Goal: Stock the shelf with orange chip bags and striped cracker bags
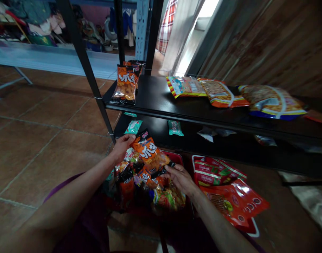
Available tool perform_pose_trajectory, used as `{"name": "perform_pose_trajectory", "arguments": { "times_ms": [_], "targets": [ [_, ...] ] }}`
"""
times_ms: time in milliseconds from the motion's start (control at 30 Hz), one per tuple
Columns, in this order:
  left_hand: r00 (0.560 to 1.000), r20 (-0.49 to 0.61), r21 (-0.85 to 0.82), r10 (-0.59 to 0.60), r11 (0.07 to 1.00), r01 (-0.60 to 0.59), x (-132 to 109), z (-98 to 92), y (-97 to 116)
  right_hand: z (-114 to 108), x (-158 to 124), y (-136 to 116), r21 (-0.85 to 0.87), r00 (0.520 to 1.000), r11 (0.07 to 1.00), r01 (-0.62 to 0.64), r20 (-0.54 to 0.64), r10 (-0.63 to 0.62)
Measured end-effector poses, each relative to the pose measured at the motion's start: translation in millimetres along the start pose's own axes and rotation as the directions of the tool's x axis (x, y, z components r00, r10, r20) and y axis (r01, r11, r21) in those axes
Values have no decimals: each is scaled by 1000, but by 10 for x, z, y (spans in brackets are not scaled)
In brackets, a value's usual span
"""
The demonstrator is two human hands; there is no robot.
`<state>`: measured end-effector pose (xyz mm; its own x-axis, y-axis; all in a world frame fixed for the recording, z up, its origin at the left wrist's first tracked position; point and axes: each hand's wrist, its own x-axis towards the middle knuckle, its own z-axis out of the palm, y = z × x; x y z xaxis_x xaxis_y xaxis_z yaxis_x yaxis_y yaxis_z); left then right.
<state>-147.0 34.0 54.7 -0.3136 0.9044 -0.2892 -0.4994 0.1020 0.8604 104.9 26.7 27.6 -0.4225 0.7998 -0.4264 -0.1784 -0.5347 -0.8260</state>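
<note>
Fingers of the left hand [121, 144] and right hand [180, 178] pinch opposite ends of an orange snack packet [150, 155] above the red basket [178, 159], below the black shelf [161, 102].

We have a single view, worn on the head, looking forward and steeply down over our own forearms. Our left hand [122, 146] and right hand [180, 179] sit close below centre, holding an orange foil snack packet [150, 154]; the black metal shelf rack [155, 95] stands just beyond, and the brown tiled floor [44, 133] fills the left side.
</note>
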Motion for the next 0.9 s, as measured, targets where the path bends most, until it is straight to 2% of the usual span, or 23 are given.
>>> {"name": "perform_pose_trajectory", "arguments": {
  "times_ms": [167, 333, 433, 533, 600, 633, 733, 800, 867, 900],
  "targets": [
    [1000, 18, 0, 18, 1000, -18, -6, 8, 6, 1, -11, -11, 2, 1000, 1000, -2, -11, 2],
    [999, -44, 37, 15, 999, -13, 11, 30, -4, 19, -16, 14, -14, 1000, 1000, 21, -10, -21],
    [994, -106, 106, 32, 994, -21, -14, 44, 0, 15, -27, 15, -143, 993, 983, 117, -3, -119],
    [979, -204, 211, 28, 977, 16, -82, 51, -1, -2, -41, 0, -388, 966, 892, 231, -17, -257],
    [975, -220, 219, -27, 973, 77, -157, 65, -8, -6, -60, -12, -538, 912, 771, 341, -11, -411],
    [980, -178, 193, -92, 973, 126, -204, 78, -12, -5, -75, -16, -604, 865, 687, 405, 9, -502],
    [962, 101, 28, -253, 967, 252, -355, 145, -21, 13, -138, -15, -768, 671, 341, 543, 153, -725],
    [934, 243, -75, -261, 955, 286, -437, 196, -21, 44, -186, -5, -827, 559, 91, 555, 289, -777],
    [922, 290, -127, -258, 944, 304, -485, 236, -17, 96, -226, 13, -825, 467, -121, 551, 426, -775],
    [917, 296, -142, -268, 937, 320, -492, 249, -14, 128, -241, 26, -812, 436, -197, 550, 480, -761]
  ]
}}
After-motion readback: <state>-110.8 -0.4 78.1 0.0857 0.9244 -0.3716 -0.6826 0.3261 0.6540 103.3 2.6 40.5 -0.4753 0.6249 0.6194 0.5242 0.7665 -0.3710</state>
